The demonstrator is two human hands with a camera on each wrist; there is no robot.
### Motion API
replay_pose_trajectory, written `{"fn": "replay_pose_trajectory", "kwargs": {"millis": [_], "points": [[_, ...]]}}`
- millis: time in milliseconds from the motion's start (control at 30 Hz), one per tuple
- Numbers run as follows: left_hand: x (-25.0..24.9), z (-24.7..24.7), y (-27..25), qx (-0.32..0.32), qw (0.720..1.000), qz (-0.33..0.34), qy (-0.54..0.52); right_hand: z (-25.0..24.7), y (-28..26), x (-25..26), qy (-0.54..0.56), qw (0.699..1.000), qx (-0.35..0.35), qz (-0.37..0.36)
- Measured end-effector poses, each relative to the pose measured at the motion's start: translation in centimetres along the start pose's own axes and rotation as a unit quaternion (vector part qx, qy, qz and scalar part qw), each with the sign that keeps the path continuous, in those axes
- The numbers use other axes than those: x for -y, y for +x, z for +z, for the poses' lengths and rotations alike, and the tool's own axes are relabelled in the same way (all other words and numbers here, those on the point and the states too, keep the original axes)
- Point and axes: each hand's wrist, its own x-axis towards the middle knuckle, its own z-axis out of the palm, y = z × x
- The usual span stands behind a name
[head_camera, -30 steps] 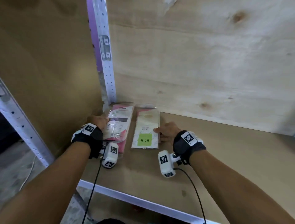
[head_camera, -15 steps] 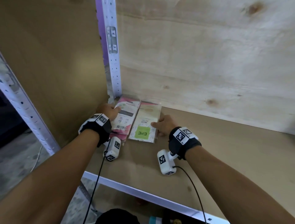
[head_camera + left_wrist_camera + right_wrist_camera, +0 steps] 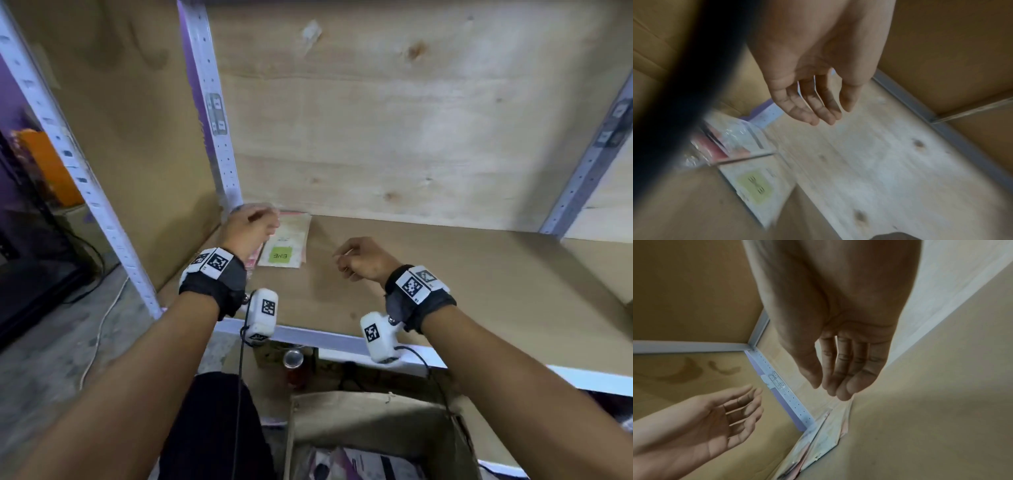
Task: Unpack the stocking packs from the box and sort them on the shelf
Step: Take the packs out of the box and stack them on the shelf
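Observation:
Two stocking packs lie side by side in the shelf's back left corner: a cream pack with a green label (image 3: 286, 245) (image 3: 756, 183) and a pink pack (image 3: 254, 257) (image 3: 715, 146) left of it, mostly hidden in the head view by my left hand (image 3: 251, 224). That hand hovers above the packs with relaxed, empty fingers (image 3: 813, 112). My right hand (image 3: 358, 258) hangs over the bare shelf board to the right of the packs, its fingers (image 3: 842, 378) loose and empty. The open cardboard box (image 3: 373, 407) sits below the shelf edge with more packs (image 3: 346, 466) inside.
A white perforated upright (image 3: 214, 113) stands at the back left corner behind the packs, another (image 3: 589, 164) at the right. The wooden shelf board (image 3: 462, 284) stretches right. A small jar (image 3: 293, 359) sits below the shelf's white front rail (image 3: 318, 337).
Both hands have lifted off the two packs and pulled back toward me. The packs stay in the corner. The view has tilted down, so the box below the shelf now shows.

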Motion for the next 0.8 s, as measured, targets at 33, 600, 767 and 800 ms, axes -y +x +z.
{"fn": "replay_pose_trajectory", "kwargs": {"millis": [33,600,767,800], "points": [[-0.8,0.9,-1.7,0.020,1.000,0.000,-0.020,-0.6,-1.6,-0.3,0.005,1.000,-0.004,-0.001],[8.3,9.6,-26.0,0.369,0.920,-0.090,0.097,0.3,-23.9,-15.2,-0.072,0.990,0.081,0.089],[15.4,11.7,-27.0,0.403,0.886,-0.156,0.170,2.5,-23.3,-20.3,-0.116,0.976,0.112,0.145],[16.7,12.1,-27.0,0.404,0.881,-0.168,0.180,3.1,-22.8,-21.3,-0.109,0.974,0.117,0.162]]}}
